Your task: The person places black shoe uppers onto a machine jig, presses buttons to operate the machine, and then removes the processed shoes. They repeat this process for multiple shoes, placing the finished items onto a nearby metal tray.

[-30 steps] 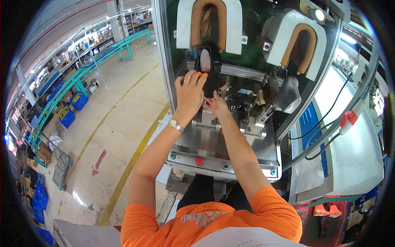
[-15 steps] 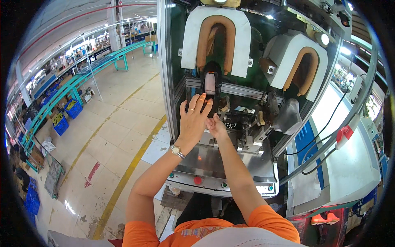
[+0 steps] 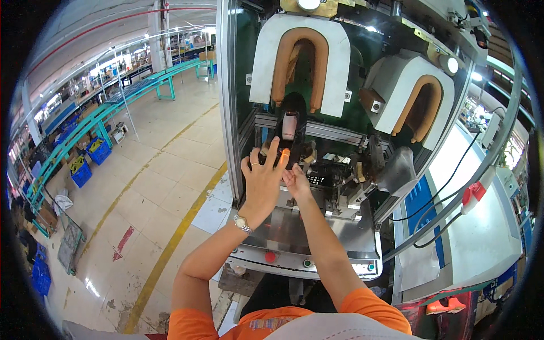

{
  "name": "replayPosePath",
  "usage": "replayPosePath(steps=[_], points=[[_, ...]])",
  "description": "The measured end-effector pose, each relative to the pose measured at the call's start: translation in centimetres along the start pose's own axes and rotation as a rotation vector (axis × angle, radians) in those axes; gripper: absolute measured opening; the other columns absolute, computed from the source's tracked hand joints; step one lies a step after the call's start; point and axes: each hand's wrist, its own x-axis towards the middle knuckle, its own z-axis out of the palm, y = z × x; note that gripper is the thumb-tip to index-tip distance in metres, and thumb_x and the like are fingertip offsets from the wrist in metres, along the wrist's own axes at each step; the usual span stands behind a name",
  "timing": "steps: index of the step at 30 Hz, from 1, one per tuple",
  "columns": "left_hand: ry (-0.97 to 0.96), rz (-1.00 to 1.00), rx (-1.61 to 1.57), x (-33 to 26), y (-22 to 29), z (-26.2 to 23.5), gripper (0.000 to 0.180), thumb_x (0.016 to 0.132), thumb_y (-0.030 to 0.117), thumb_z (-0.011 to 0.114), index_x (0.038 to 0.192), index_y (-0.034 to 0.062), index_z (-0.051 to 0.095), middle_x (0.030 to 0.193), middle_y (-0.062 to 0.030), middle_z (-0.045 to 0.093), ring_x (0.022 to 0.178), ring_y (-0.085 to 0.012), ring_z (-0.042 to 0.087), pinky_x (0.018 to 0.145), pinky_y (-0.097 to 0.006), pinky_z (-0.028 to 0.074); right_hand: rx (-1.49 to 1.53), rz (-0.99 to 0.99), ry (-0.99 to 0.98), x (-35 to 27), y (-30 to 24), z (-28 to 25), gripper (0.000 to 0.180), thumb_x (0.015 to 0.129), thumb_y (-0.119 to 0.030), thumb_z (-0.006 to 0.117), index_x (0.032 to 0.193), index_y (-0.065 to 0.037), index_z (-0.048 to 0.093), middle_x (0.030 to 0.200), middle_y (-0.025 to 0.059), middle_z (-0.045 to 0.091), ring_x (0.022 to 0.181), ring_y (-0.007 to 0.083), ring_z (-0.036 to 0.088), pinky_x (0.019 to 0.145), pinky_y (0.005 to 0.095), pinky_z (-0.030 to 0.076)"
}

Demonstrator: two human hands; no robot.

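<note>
A black shoe [image 3: 292,120] stands upright on the machine, just below the left white-and-tan U-shaped pad [image 3: 299,62]. My left hand [image 3: 263,182] lies flat against the shoe's lower left side, fingers spread, a watch on the wrist. My right hand [image 3: 296,182] is beside it, fingertips pinching the shoe's bottom edge. A second U-shaped pad [image 3: 415,96] sits to the right, with nothing under it.
The steel machine deck [image 3: 306,238] has red and green buttons along its front edge. Cables and a red-handled switch [image 3: 475,192] hang at the right. On the left are a tiled floor with a yellow line [image 3: 170,249], green conveyor benches and blue crates.
My left hand was cupped over the shoe and now has its fingers spread against it. The shoe sits higher, closer to the left pad. The view has tilted upward.
</note>
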Motion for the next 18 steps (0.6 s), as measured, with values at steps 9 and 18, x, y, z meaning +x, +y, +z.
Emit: replayPosePath(steps=[9, 18], points=[[-0.041, -0.049, 0.005, 0.0, 1.1, 0.3, 0.039, 0.074, 0.005, 0.052, 0.113, 0.0135, 0.054, 0.138, -0.0036, 0.033, 0.097, -0.0288, 0.046, 0.083, -0.042, 0.032, -0.053, -0.025, -0.062, 1.7, -0.1, -2.2, 0.014, 0.088, -0.021, 0.052, 0.089, -0.008, 0.047, 0.075, 0.0061, 0.053, 0.089, 0.0302, 0.062, 0.081, 0.0399, 0.05], [-0.084, -0.063, -0.068, -0.3, 0.2, 1.0, 0.05, 0.067, -0.001, 0.054, 0.115, 0.0115, 0.052, 0.139, -0.0029, 0.029, 0.096, -0.0272, 0.046, 0.079, -0.039, 0.034, -0.041, -0.009, 0.053, -0.5, -0.5, -0.2, 0.012, 0.091, -0.018, 0.048, 0.086, -0.007, 0.05, 0.075, 0.0074, 0.057, 0.097, 0.0334, 0.059, 0.084, 0.0385, 0.05]])
